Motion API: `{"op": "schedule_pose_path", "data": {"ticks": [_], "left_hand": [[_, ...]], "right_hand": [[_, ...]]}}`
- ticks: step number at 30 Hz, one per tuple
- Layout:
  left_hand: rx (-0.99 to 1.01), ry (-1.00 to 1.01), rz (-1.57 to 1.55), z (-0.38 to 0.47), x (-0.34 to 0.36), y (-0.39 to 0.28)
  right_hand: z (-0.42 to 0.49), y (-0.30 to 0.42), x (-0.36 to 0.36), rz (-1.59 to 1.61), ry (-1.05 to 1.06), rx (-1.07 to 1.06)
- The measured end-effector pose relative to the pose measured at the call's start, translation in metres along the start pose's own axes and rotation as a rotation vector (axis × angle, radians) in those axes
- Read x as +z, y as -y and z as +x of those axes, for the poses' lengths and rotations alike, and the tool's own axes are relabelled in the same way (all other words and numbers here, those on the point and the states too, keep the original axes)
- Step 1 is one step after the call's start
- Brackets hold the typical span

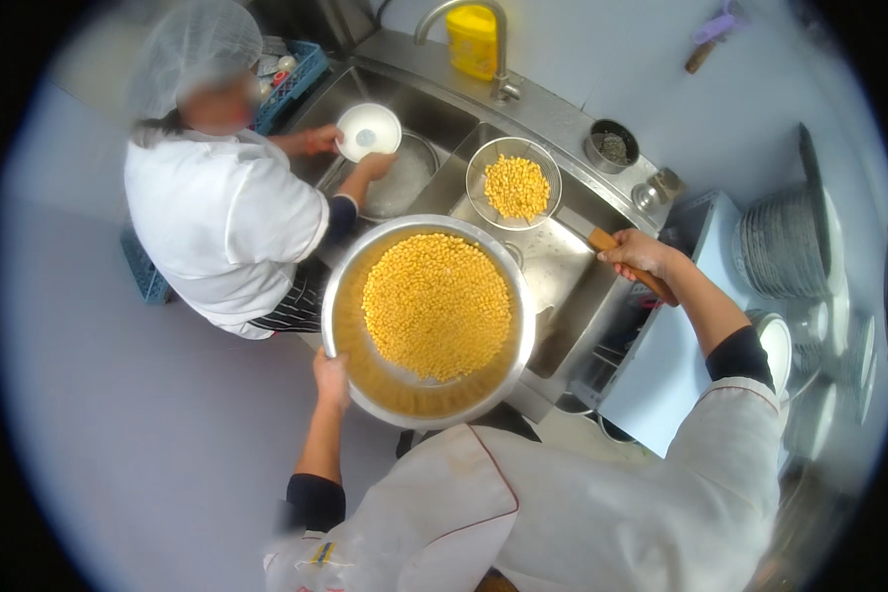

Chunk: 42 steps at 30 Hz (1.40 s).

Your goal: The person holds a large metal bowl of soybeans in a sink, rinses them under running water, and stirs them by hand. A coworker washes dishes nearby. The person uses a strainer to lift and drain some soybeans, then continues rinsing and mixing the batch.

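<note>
My left hand (332, 379) grips the rim of a large stainless steel bowl (340, 296) at its left side. Yellow corn kernels or beans (438, 307) lie in the bowl; I cannot tell which. My right hand (640, 255) is closed on the wooden handle (655, 287) of a round wire mesh strainer (476, 200). More of the yellow pieces (516, 186) sit in the strainer, which is over the right sink basin (562, 277), beyond the bowl and apart from it.
At the left sink basin (444, 111), a co-worker (222, 214) holds a white bowl (385, 126). Behind the sinks stand a curved faucet (502, 44), a yellow container (472, 41) and a small metal pot (593, 148). Stacked plates (781, 244) are at the right; a blue crate (307, 70) is at upper left.
</note>
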<state>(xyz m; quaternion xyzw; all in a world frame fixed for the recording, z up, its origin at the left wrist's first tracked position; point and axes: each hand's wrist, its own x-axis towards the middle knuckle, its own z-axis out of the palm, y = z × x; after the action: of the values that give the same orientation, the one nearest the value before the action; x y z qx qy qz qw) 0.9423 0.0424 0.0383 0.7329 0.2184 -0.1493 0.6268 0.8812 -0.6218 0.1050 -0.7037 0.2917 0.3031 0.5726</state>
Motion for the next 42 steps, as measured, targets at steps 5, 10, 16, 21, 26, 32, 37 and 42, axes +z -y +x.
{"op": "schedule_pose_path", "data": {"ticks": [5,10,16,21,26,32,37,42], "left_hand": [[0.058,0.037,0.031,0.018,0.003,0.011],[0.127,0.092,0.003,0.015,0.014,0.007],[0.191,0.112,-0.009,0.047,0.024,0.037],[0.262,0.135,-0.072,0.050,0.035,0.037],[0.253,0.152,-0.097,0.058,0.038,0.035],[0.249,0.187,-0.127,0.059,0.043,0.036],[0.307,0.190,-0.135,0.067,0.042,0.043],[0.324,0.180,-0.120,0.066,0.047,0.040]], "right_hand": [[-0.036,0.012,0.028,0.082,-0.113,0.001],[-0.089,0.010,0.041,0.084,-0.219,-0.014],[-0.155,0.019,0.102,0.073,-0.260,-0.118],[-0.189,0.006,0.199,-0.387,-0.491,-0.167],[-0.180,-0.012,0.260,-1.029,-0.818,-0.401],[-0.191,-0.033,0.274,-1.080,-0.970,-0.424],[-0.207,-0.033,0.293,-0.800,-0.867,-0.315],[-0.199,-0.057,0.290,-0.243,-0.679,-0.311]]}}
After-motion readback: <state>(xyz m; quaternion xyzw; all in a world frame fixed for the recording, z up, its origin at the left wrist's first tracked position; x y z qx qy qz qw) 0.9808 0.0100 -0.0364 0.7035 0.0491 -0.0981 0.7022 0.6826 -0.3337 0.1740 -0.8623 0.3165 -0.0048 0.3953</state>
